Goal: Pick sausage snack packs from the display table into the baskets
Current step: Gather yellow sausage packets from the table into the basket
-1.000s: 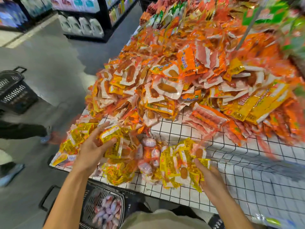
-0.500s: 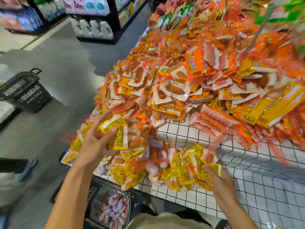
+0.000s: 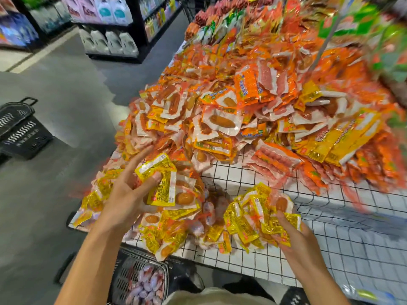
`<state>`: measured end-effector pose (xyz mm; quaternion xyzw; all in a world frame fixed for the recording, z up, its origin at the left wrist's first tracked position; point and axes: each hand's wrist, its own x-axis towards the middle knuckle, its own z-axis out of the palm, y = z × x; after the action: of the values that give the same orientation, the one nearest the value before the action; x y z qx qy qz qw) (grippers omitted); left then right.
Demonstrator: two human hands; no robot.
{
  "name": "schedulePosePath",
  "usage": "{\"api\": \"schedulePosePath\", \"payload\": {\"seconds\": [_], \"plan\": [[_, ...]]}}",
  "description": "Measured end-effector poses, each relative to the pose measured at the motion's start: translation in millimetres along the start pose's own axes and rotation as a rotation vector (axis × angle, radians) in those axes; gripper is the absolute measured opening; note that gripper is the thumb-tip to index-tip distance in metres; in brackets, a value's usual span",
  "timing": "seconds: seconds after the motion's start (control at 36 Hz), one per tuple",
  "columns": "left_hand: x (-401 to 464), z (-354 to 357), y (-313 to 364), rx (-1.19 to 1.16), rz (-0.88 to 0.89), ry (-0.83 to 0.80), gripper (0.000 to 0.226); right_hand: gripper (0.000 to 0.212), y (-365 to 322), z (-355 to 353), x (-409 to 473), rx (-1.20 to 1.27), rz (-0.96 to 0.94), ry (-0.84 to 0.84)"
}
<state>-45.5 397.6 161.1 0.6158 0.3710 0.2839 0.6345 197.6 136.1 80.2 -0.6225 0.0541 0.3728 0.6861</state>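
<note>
Sausage snack packs [image 3: 259,219]: loose yellow heap at bench [image 3: 275,256] near edge, both hands loaded.
Head view: left hand [image 3: 125,194] pinches one pack, right hand [image 3: 295,236] clutches a bunch; slippery overfull bunch likely sheds packs past the basket [image 3: 141,280] below the edge.
</note>
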Motion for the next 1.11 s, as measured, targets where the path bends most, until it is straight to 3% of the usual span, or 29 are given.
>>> {"api": "schedulePosePath", "payload": {"seconds": [0.08,0.22,0.42,0.69,0.78,0.86,0.97,1.11], "plan": [[-6.7,11.3,-6.6,0.018,-0.078,0.000,0.058,0.020,-2.0,-1.4,-8.8,0.025,-0.008,0.030],[-14.1,32.6,-10.7,0.004,-0.175,-0.056,0.057,0.034,-2.1,-10.1,-30.8,0.060,-0.021,0.135],[-14.4,61.7,-20.4,-0.029,-0.170,-0.265,0.060,0.017,0.2,-34.8,-73.8,0.065,-0.114,0.281],[-51.8,134.8,-26.7,-0.054,-0.224,-0.507,0.055,0.036,12.2,-106.5,-122.4,0.142,-0.139,0.433],[-72.6,163.5,-28.2,-0.037,-0.229,-0.555,0.055,0.029,16.8,-135.4,-138.5,0.203,-0.135,0.507],[-96.7,192.9,-33.2,-0.073,-0.253,-0.566,0.056,0.046,27.3,-172.5,-150.7,0.218,-0.169,0.495],[-130.4,233.0,-45.7,-0.074,-0.274,-0.587,0.050,0.019,37.4,-220.1,-175.7,0.286,-0.194,0.453],[-172.5,285.5,-66.8,-0.036,-0.291,-0.635,0.048,0.021,53.9,-286.9,-209.0,0.367,-0.209,0.533]]}}
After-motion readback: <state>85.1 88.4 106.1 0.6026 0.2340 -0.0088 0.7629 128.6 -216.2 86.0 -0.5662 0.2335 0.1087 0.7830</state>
